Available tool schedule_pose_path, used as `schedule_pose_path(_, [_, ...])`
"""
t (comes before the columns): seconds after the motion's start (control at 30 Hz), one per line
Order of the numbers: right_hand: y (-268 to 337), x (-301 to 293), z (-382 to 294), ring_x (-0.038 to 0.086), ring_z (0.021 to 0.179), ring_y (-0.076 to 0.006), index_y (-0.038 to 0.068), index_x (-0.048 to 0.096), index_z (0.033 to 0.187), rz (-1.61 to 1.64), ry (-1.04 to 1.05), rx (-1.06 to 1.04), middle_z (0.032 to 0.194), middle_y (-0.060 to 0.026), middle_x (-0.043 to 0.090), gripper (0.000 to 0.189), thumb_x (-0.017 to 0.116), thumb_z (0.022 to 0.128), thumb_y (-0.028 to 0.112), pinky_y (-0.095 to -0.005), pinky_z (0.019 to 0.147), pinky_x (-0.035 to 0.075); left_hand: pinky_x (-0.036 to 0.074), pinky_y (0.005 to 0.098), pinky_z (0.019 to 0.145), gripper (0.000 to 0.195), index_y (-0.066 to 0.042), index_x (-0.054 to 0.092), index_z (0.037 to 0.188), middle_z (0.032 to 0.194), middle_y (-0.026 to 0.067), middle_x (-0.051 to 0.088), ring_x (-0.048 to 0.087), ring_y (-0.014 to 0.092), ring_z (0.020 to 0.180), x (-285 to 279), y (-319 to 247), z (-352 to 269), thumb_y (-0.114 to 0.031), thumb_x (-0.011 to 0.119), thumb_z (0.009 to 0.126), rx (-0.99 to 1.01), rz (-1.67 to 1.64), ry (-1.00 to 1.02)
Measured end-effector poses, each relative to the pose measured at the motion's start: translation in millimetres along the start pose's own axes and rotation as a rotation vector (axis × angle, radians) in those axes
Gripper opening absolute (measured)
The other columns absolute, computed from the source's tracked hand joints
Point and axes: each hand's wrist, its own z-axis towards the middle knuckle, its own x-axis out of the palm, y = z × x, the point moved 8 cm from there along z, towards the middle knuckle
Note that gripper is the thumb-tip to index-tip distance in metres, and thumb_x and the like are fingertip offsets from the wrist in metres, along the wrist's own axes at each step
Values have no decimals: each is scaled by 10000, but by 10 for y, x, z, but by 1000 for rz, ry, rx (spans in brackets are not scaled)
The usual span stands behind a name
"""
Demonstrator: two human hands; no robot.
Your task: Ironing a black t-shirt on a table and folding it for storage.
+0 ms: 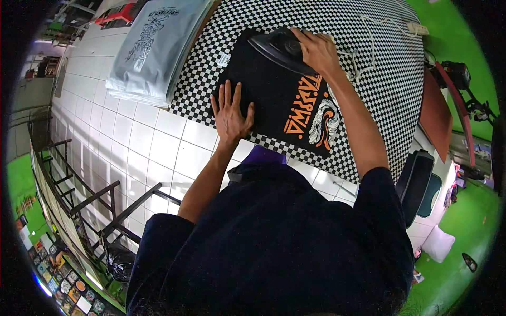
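A folded black garment (pixel 264 93), printed with orange lettering (pixel 302 104) and a white-and-orange figure (pixel 326 122), lies on a table under a black-and-white checkered cloth (pixel 387 102). My right hand (pixel 319 49) grips a dark clothes iron (pixel 278 46) whose soleplate is over the far part of the garment, its tip pointing left. Flat on the garment's near left edge rests my left hand (pixel 232 112), fingers spread and holding nothing. Just left of the fabric, a small pale label (pixel 223 60) shows on the cloth.
A stack of grey printed plastic bags (pixel 150 51) sits at the table's left. The white cord (pixel 373 47) runs to a power strip (pixel 418 29) at the far right edge. Black metal racks (pixel 114 213) stand at lower left; a black padded chair (pixel 415 185) is on my right.
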Motion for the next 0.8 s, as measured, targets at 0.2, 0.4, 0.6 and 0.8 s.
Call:
schedule_pose_path(0.2, [-18,72,17,728,769,-277,185,583,1398,-102,36,38,1146,-116,725,535,625,884,43,-450,848,565,129,568,1224,664,-105,435,1502,1603,191,304,250,364,1498,-19,26,-12,-439,541,938,-14,-13,-4])
schedule_pose_path(0.4, [-104,135,100,727,764,-286,160,583,1395,-130,64,70,1139,-139,722,540,643,872,41,-448,821,581,82,581,1228,668,-175,371,1549,1624,164,276,214,346,1515,-13,33,-6,-427,559,959,-13,-69,11])
schedule_pose_path(0.6, [-238,8,8,736,788,-283,172,589,1396,-128,133,129,1185,-164,708,574,663,844,32,-401,791,608,123,581,1219,673,-94,444,1494,1591,206,322,258,371,1494,-31,-1,1,-451,546,933,12,-53,-19])
schedule_pose_path(0.8, [-487,-459,-431,741,820,-306,182,626,1365,69,151,195,1166,-185,714,558,663,835,11,-403,790,610,96,588,1224,667,-128,410,1523,1610,177,303,234,356,1507,-20,21,1,-502,488,976,-12,-42,-2])
